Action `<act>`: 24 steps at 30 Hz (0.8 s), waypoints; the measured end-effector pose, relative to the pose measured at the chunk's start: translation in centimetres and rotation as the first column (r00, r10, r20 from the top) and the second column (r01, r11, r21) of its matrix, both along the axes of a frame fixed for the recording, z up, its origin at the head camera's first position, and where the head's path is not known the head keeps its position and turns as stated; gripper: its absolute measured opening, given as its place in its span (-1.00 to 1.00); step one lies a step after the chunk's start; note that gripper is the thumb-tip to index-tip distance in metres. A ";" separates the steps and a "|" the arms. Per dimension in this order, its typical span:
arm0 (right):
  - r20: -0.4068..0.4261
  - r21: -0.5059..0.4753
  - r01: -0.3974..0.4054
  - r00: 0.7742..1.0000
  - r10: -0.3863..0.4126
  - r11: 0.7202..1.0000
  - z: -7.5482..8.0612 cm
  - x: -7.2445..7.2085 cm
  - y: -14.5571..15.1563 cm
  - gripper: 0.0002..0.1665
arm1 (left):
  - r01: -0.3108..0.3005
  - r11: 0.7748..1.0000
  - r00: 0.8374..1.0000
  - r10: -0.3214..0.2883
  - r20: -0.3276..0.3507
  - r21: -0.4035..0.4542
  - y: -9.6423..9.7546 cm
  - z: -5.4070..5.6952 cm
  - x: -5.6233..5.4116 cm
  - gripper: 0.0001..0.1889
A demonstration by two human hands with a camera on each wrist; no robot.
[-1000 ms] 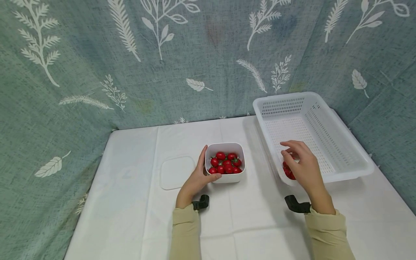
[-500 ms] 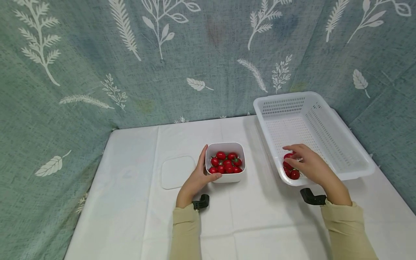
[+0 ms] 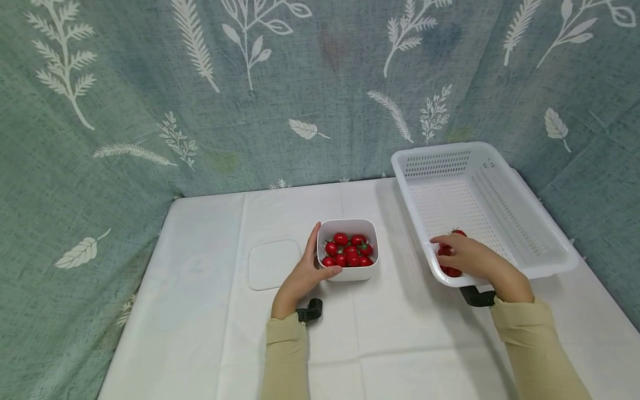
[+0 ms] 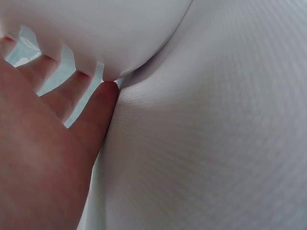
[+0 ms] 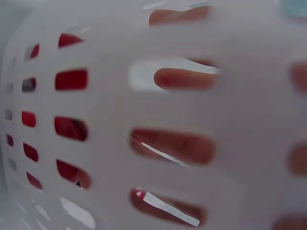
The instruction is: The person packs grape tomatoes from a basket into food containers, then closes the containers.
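Note:
A small white square container point(image 3: 348, 274) filled with red cherry tomatoes point(image 3: 351, 259) stands mid-table. My left hand point(image 3: 304, 278) holds its near left corner, thumb along the front rim and fingers against the left side. In the left wrist view, fingertips point(image 4: 109, 90) touch the container's wall point(image 4: 120, 33). My right hand point(image 3: 477, 258) is down inside the white slotted basket point(image 3: 537, 214), over more cherry tomatoes point(image 3: 454, 272) at its near left end. Its fingers lie around the tomatoes, but whether one is gripped is hidden. Through the slots, the right wrist view shows red tomatoes point(image 5: 71, 80) and fingers point(image 5: 182, 78).
A flat whitish square lid point(image 3: 273, 264) lies left of the container. White cloth covers the table point(image 3: 200, 311). Behind and at both sides hangs a green patterned curtain point(image 3: 240, 139). The basket's raised rim surrounds the right hand.
My right hand has shifted right and then lowered over the tomatoes at the basket's near end; its fingers cover more of them. The left hand stays on the container.

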State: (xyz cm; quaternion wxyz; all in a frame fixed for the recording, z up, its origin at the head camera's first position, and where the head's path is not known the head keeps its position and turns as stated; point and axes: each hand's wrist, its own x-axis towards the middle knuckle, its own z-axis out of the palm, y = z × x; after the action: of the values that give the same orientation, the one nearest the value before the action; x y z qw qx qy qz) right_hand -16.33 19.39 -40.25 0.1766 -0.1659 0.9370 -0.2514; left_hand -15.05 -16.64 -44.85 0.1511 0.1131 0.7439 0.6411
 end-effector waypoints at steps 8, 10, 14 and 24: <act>0.012 0.122 -0.022 1.000 0.021 0.992 -0.7 -0.8 0.2 -0.48 | 0.000 1.000 1.000 0.000 0.008 0.011 0.0 -0.1 0.0 0.03; 0.043 0.154 -0.012 0.999 0.005 0.988 -0.8 -0.9 0.1 -0.46 | 0.001 1.000 1.000 -0.001 0.008 0.006 0.0 -0.1 0.0 0.03; 0.101 0.186 0.000 0.995 -0.019 0.983 -0.8 -1.0 -0.2 -0.43 | 0.000 1.000 1.000 0.000 0.012 0.005 0.0 -0.3 -0.1 0.02; 0.052 0.197 -0.039 0.998 0.029 0.980 -0.7 -0.7 -0.5 -0.49 | -0.043 0.999 0.999 0.043 -0.015 -0.011 -0.2 -2.8 -1.0 0.02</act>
State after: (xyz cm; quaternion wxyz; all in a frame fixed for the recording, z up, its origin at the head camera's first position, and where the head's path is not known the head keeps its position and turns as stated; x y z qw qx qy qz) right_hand -17.07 18.92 -40.92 0.2194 -0.1573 0.9498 -0.1579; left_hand -16.02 -16.79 -47.70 0.1323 0.1010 0.7510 0.6390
